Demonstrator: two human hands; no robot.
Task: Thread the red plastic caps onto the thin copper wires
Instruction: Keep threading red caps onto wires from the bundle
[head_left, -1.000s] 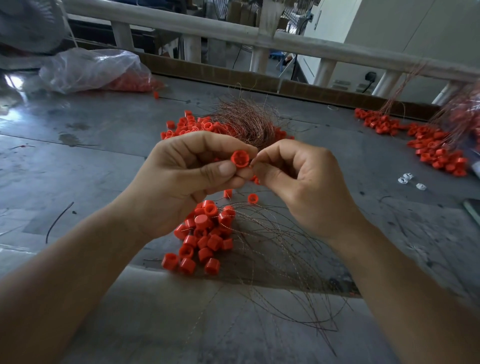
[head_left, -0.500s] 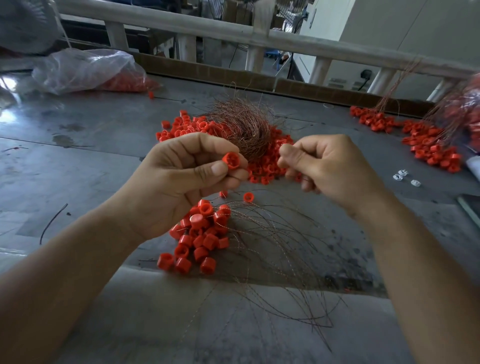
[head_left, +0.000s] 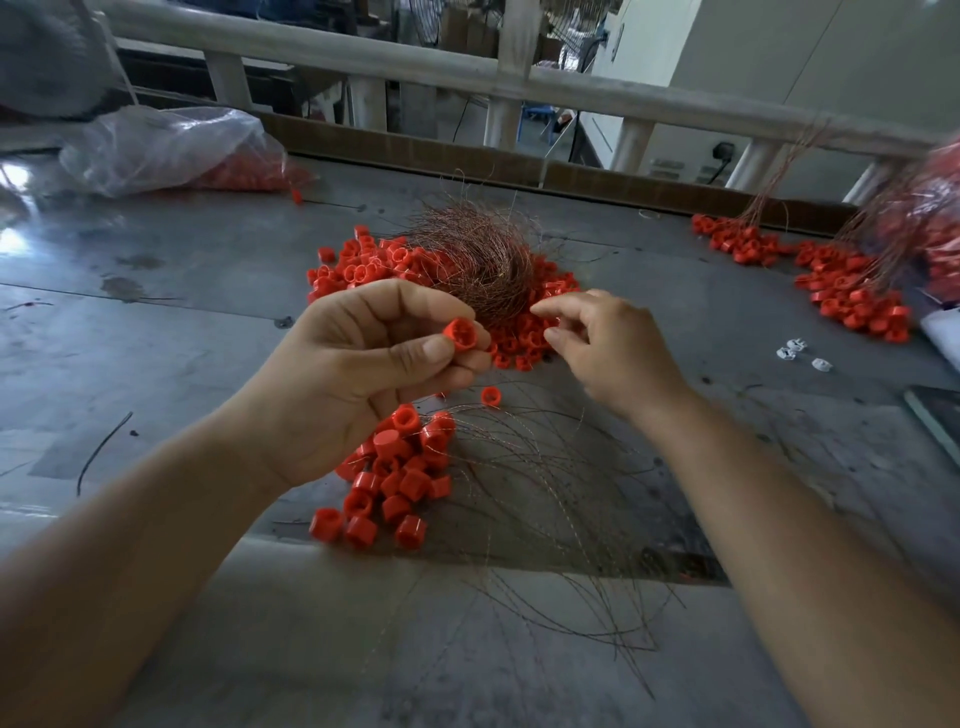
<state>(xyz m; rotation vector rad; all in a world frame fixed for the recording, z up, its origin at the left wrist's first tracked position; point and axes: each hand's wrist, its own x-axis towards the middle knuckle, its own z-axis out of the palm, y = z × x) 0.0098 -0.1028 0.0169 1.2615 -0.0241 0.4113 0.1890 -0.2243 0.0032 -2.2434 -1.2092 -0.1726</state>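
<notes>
My left hand pinches one red cap between thumb and fingers, held above the table. My right hand hovers to its right with loosely bent fingers, holding nothing I can see, near the bundle of copper wires. That tangled bundle lies on a heap of loose red caps. Under my left hand sits a cluster of caps with wires through them, their thin copper wires fanning toward me and to the right. A single cap lies between the two heaps.
A clear plastic bag of red caps lies at the back left. More wired caps are heaped at the right, near three small white parts. A wooden rail borders the grey metal table at the back.
My right hand let go beside the cap, moved away to the right and opened its fingers toward the wire bundle. My left hand kept hold of the cap.
</notes>
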